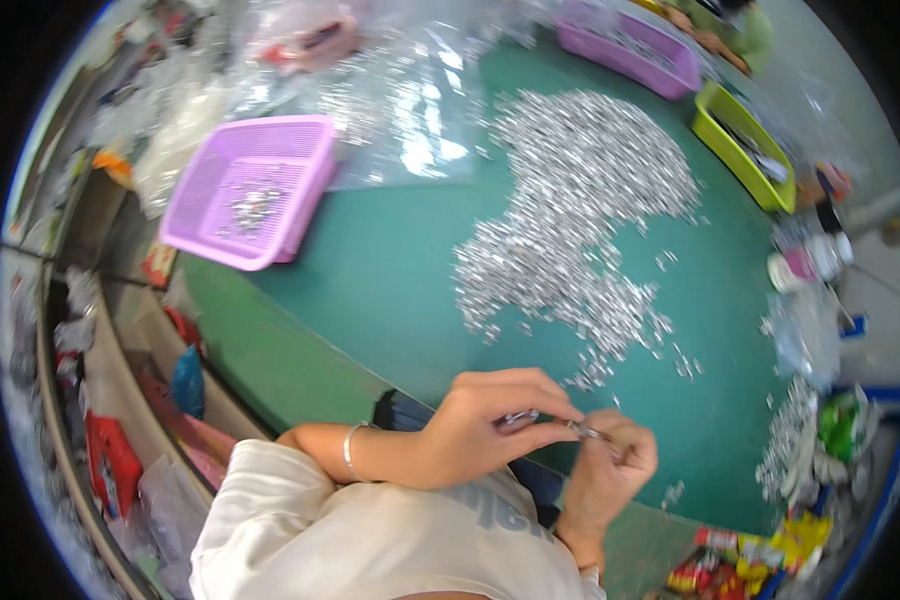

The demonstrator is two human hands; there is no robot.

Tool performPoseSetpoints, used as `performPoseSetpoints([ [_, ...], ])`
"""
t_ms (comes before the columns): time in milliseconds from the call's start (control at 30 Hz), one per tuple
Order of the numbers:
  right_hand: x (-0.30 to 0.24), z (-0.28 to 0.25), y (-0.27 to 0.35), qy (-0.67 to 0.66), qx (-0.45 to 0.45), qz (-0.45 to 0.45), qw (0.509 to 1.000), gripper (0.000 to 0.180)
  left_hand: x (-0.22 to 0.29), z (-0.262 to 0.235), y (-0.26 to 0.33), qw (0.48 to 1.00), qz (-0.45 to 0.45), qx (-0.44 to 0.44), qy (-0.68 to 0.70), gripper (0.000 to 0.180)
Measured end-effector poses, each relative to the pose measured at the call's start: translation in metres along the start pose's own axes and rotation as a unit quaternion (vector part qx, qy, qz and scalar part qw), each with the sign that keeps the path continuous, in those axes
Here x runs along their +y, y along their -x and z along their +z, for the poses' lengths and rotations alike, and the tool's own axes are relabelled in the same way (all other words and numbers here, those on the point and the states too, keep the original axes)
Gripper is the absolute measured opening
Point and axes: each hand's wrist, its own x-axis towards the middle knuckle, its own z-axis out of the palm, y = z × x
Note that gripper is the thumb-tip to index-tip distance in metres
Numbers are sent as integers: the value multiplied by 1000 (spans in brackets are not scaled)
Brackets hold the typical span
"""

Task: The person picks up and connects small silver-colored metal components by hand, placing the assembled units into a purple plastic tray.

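My left hand (490,425) is closed around a few small silver metal pieces (518,417) at the near edge of the green table (390,290). My right hand (615,460) meets it fingertip to fingertip and pinches one thin silver piece (588,431). A bracelet sits on my left wrist. Just beyond my hands spreads a large heap of tiny silver parts (580,220) across the table's middle.
A lilac plastic basket (255,185) with a few silver parts stands at the left. Clear plastic bags (410,100) lie behind it. A purple tray (635,50) and a yellow-green tray (745,145) sit at the far right, near another person's hands. Bottles and packets crowd the right edge.
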Motion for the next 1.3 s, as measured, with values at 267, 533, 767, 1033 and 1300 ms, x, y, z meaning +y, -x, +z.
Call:
performPoseSetpoints([
  [267, 10, -19, -2, -25, 53, 46, 997, 15, -25, -197, -5, 843, -86, 491, -202, 21],
  [533, 12, -12, -12, -78, -6, 113, 991, 13, -31, -136, -2, 937, -64, 288, -187, 23],
  [767, 9, -12, -9, -145, -21, 155, 977, 13, -30, 8, -11, 972, -153, -11, 178, 23],
  [1033, 14, -14, -2, -49, -24, 60, 997, 13, -32, 15, -9, 997, -70, 12, 34, 19],
  [1300, 17, -31, -7, 183, 36, -68, 980, 21, -52, 10, -20, 795, -386, -49, 465, 9],
])
